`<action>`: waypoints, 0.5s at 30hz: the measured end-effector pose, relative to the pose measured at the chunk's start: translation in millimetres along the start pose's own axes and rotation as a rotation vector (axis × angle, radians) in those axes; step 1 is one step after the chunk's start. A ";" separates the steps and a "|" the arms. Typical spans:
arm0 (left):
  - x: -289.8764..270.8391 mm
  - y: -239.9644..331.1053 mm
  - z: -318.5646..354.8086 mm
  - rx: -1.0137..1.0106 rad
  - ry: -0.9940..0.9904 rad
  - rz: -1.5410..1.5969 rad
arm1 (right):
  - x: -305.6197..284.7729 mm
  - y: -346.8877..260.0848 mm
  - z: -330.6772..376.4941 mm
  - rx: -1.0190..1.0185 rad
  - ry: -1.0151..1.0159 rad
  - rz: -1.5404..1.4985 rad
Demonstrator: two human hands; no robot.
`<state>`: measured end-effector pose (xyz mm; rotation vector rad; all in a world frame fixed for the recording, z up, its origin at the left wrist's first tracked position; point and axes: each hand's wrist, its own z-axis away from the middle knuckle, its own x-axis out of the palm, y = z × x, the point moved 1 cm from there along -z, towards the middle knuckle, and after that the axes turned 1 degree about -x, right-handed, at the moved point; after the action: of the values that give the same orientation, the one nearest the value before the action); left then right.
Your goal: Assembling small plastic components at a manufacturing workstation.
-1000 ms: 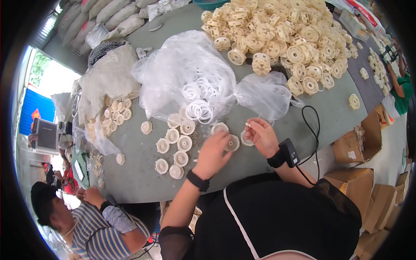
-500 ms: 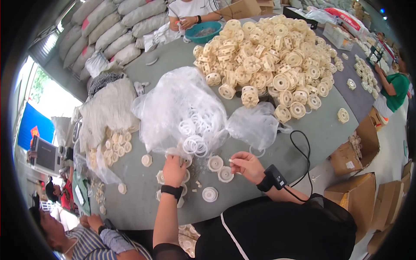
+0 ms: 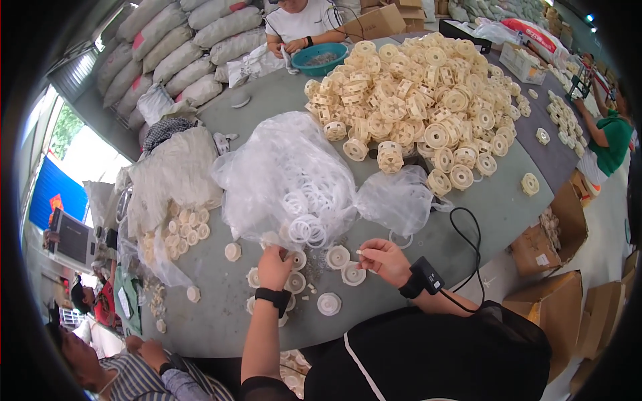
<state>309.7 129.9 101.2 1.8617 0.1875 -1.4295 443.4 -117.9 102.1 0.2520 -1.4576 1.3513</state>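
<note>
The right grip is narrowing to a pinch, thumb and forefinger holding a small white piece at the fingertips. The left grip is hanging fingers-down over a cluster of round off-white parts, its fingertips beside a blurred one; whether it is closing on that part, I cannot tell.

Two round caps are lying just left of the right grip, and a paler disc is lying nearer the body, between the two grips. Small white pegs are lying on the worktop just to the right of the left grip. A single round cap is sitting to the left of that grip.

Directly beyond the left grip, a large clear plastic bag is bulging, with white rings showing at its near end. Beyond the right grip, a smaller clear bag is lying crumpled, and farther out a heap of cream wheel-shaped parts is rising. A black cable is looping to the right of the right grip.
</note>
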 end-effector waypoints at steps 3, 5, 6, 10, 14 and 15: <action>-3.6 -0.7 0.5 -0.094 -0.065 0.062 | 3.7 3.1 1.5 0.026 -0.034 0.050; -9.8 1.8 2.4 -0.134 -0.053 0.108 | 5.4 4.9 4.7 0.017 -0.075 0.050; -14.2 3.3 3.8 -0.130 -0.052 0.109 | 6.5 4.9 5.7 0.011 -0.113 0.049; -37.1 16.1 21.7 -0.133 0.076 0.127 | 8.6 6.1 8.4 0.038 -0.112 0.104; -49.1 35.1 47.4 -0.158 0.273 0.343 | 19.4 12.2 9.5 0.064 -0.079 0.159; -47.4 44.4 53.5 -0.214 0.263 0.522 | 22.4 14.7 9.0 0.068 -0.080 0.190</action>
<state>275.7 80.0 159.7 1.7470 -0.0204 -0.7798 418.7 -109.5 113.0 0.2179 -1.5344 1.5618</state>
